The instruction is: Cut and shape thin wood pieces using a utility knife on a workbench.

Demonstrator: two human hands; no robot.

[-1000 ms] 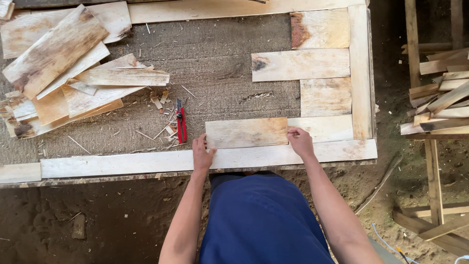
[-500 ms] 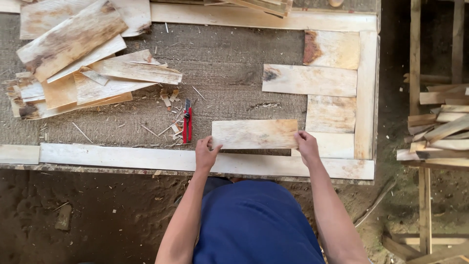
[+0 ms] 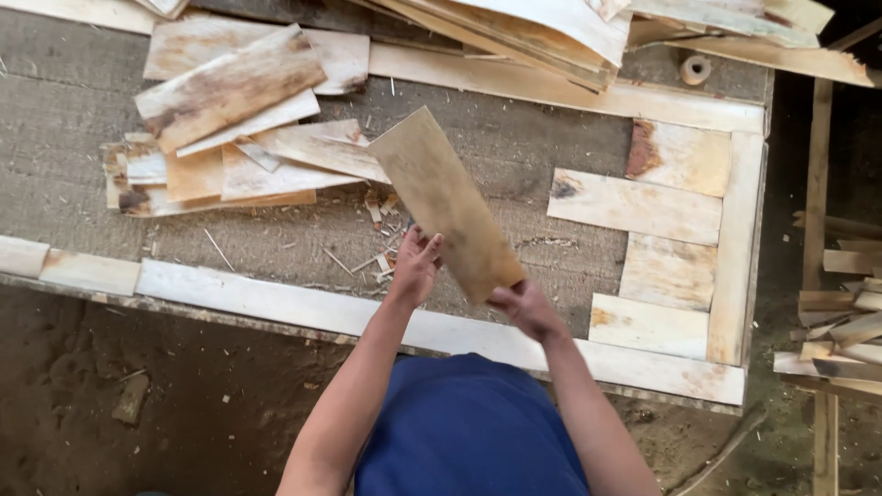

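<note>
Lifted off the grey worktable [image 3: 551,147] since a moment ago, the pale rectangular wooden board [image 3: 445,202] tilts between left hand [image 3: 415,266] and right hand [image 3: 525,309], both gripping its edges, while four flat wooden slats [image 3: 663,241] lie fitted inside the pale wooden frame [image 3: 740,248], most of it unfilled.
</note>
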